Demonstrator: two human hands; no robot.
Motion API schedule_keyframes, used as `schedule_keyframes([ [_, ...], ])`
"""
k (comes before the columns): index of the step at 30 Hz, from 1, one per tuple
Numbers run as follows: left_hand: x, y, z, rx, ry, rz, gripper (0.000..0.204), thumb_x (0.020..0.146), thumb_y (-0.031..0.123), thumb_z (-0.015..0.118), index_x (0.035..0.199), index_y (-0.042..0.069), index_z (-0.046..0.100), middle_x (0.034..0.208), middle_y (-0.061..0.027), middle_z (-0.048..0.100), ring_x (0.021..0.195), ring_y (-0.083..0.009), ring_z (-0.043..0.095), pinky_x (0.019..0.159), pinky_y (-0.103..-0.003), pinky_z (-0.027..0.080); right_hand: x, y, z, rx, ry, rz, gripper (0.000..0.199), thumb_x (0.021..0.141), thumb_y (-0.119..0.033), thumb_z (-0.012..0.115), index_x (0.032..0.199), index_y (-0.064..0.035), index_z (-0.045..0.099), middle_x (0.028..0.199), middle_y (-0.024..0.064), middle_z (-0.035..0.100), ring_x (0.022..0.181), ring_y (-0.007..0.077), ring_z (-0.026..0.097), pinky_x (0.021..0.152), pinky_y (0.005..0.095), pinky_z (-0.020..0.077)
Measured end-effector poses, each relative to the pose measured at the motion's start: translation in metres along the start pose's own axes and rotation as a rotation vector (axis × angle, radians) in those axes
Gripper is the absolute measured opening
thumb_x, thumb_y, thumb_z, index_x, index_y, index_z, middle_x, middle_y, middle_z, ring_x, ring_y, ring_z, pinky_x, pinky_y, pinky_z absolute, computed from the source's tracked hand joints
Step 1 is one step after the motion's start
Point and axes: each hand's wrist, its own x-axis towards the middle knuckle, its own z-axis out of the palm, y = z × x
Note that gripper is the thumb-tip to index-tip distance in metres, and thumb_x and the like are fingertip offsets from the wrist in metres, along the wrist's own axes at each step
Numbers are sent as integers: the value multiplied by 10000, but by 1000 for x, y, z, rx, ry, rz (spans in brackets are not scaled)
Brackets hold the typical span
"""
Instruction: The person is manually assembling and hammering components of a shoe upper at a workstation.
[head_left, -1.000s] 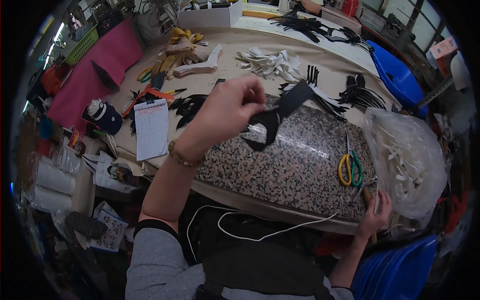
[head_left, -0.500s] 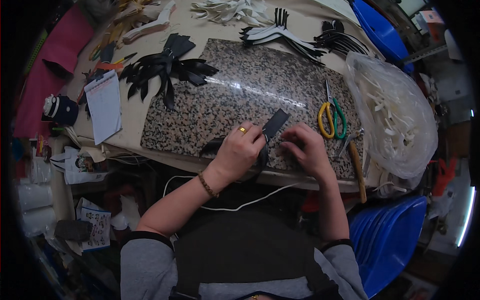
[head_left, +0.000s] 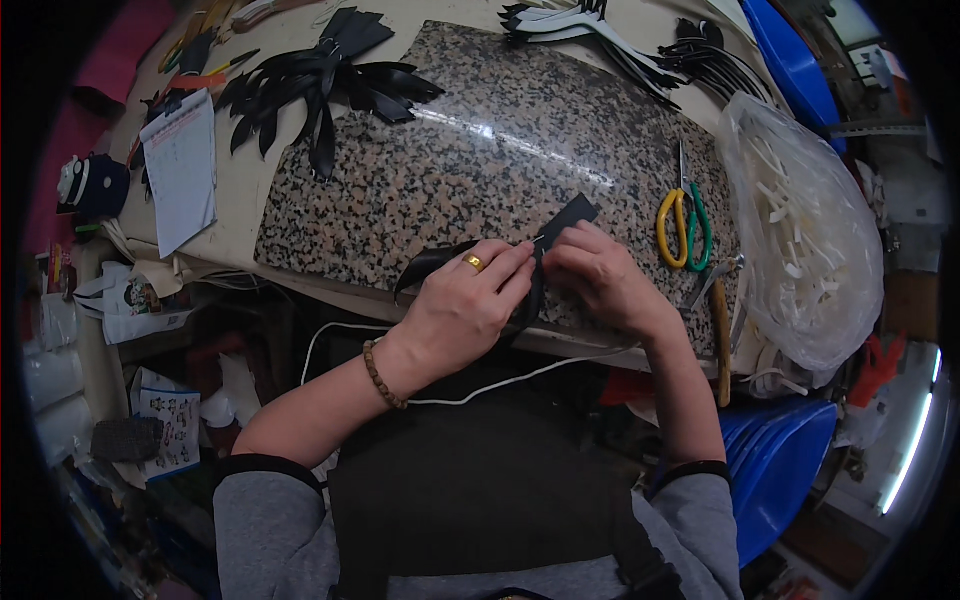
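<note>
Over the near part of the speckled stone slab (head_left: 440, 180), the black strip (head_left: 573, 214) is pinched by the left hand (head_left: 468, 305), apparently steadied for the right hand (head_left: 602, 278), curled beside it, whose grip cannot be confirmed.

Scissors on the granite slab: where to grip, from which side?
By the yellow handle loop and green handle loop, probably from the person's side: the scissors lie flat, loops nearest the person, blades pointing away. The plastic bag sits close on their right.
</note>
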Motion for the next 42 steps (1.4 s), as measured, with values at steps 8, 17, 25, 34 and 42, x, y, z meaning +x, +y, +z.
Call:
schedule_keyframes([
  [8, -2, -6, -2, -33, -24, 0, 423, 819, 27, 662, 1237, 18, 729, 1357, -79, 681, 1188, -266, 639, 976, -394, 569, -2, 0, 3, 103, 173, 62, 114, 883, -25, 734, 985, -37, 686, 952, 104, 632, 918, 309, 646, 793, 394, 530],
  [17, 2, -30, -13, -10, -120, 13, 338, 924, 163, 706, 1252, 220, 766, 1371, 73, 687, 1180, -191, 613, 1069, -432, 384, -5, -4, 7, 188, 203, 134, 122, 862, -19, 738, 973, -45, 695, 938, 95, 631, 904, 310, 624, 795, 410, 525],
  [25, 5, -36, -12, -9, -105, 80, 394, 816, 93, 715, 1187, 199, 797, 1297, 55, 702, 1090, -250, 620, 892, -364, 570, -25, -69, 38, 118, 481, 488, 499, 821, -253, 911, 1179, -35, 641, 994, 96, 653, 841, 247, 677, 753, 382, 566],
  [34, 24, -5, 9, 167, 45, 58, 446, 792, 43, 678, 1229, 82, 756, 1280, -28, 696, 1047, -274, 620, 814, -375, 585, -26, -52, 2, -518, 530, 149, 202, 780, -67, 760, 973, -55, 702, 913, 98, 682, 859, 310, 689, 784, 442, 548],
  [42, 15, 10, 13, 135, -31, -68, 475, 794, 6, 673, 1263, 47, 733, 1351, -75, 665, 1098, -301, 602, 865, -393, 581, -125, 26, -128, -587, 924, 828, 156, 862, -108, 752, 990, -19, 753, 987, 173, 733, 943, 371, 711, 880, 460, 559],
])
